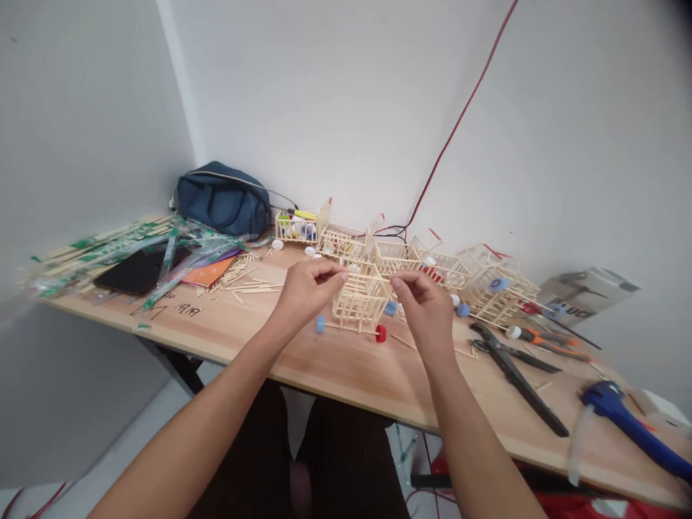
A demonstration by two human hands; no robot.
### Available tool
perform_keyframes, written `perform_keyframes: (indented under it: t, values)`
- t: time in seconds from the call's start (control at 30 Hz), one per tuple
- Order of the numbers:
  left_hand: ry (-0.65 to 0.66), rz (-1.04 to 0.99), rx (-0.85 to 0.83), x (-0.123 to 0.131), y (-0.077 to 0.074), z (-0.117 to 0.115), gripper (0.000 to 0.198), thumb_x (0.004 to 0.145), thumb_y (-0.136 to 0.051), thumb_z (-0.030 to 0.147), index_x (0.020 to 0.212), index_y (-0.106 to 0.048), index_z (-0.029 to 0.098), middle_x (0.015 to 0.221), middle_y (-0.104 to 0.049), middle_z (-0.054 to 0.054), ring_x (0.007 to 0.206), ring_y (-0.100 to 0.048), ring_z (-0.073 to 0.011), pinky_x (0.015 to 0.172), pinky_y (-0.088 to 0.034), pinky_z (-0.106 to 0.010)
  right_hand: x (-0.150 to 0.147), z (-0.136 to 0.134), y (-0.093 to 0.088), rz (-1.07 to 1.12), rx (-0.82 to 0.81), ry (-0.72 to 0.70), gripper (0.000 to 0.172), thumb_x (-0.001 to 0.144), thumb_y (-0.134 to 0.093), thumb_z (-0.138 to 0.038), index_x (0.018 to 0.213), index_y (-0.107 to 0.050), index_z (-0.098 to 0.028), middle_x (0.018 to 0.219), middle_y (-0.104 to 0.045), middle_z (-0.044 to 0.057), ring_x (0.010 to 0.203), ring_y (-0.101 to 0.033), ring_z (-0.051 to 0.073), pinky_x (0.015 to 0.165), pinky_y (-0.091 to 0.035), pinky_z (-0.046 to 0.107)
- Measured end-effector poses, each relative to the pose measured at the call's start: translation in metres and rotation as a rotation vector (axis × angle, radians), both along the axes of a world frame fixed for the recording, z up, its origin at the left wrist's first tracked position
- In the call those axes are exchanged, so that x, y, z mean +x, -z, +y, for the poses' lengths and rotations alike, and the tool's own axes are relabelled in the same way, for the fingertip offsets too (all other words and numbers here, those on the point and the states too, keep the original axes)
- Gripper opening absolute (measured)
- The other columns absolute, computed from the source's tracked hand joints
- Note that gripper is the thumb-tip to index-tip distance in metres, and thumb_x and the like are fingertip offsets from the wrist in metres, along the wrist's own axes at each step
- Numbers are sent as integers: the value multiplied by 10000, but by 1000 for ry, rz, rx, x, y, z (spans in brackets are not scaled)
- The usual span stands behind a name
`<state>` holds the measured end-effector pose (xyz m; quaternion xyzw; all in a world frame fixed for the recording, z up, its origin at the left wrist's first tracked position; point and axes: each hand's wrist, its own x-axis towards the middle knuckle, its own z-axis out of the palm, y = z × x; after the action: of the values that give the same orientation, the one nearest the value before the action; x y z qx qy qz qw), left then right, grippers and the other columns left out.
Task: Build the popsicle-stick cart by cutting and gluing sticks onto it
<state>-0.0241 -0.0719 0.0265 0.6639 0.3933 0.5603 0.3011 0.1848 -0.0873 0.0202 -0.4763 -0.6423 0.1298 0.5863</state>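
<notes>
Directly in front of me, a small cart built from thin wooden sticks (361, 303) stands on the table. A blue bottle cap (321, 324) and a red bottle cap (381, 333) serve as wheels on its near axle. My left hand (311, 292) is closed in a pinch at the cart's upper left edge. On the other side, my right hand (427, 306) pinches at the upper right edge. A thin wooden stick (386, 280) seems to run across the cart's top between both sets of fingertips, partly hidden by the fingers.
Several similar stick carts (397, 256) line the wall. Leftward lie loose sticks (243, 281), a phone (135, 270), plastic-wrapped sticks (108, 238) and a blue bag (224, 198). At right are a black cutter tool (519, 378), orange-handled pliers (556, 342) and a blue glue gun (621, 414).
</notes>
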Motion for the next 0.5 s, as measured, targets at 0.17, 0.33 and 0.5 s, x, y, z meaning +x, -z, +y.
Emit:
perform_keyframes:
  t: [0.17, 0.33, 0.5]
  values:
    - [-19, 44, 60, 0, -1, -3, 186, 805, -627, 287, 738, -739, 155, 757, -737, -30, 717, -648, -163, 666, -464, -251, -3, -3, 3, 2, 42, 37, 148, 866, -668, -338, 825, -710, -202, 821, -695, 15, 738, -600, 149, 686, -454, 281]
    - [-29, 75, 88, -1, -1, -6, 177, 831, -606, 262, 772, -736, 158, 747, -724, -19, 710, -635, -156, 649, -449, -243, -2, -3, 6, 66, 10, -15, 154, 853, -674, -347, 820, -703, -199, 804, -685, 17, 713, -598, 146, 680, -475, 281]
    - [-53, 129, 137, 0, -3, -9, 179, 858, -587, 247, 768, -715, 161, 744, -704, -16, 704, -618, -150, 644, -433, -242, -1, -1, 9, 118, -28, -41, 170, 842, -681, -362, 827, -696, -193, 801, -690, 22, 721, -609, 152, 696, -485, 288]
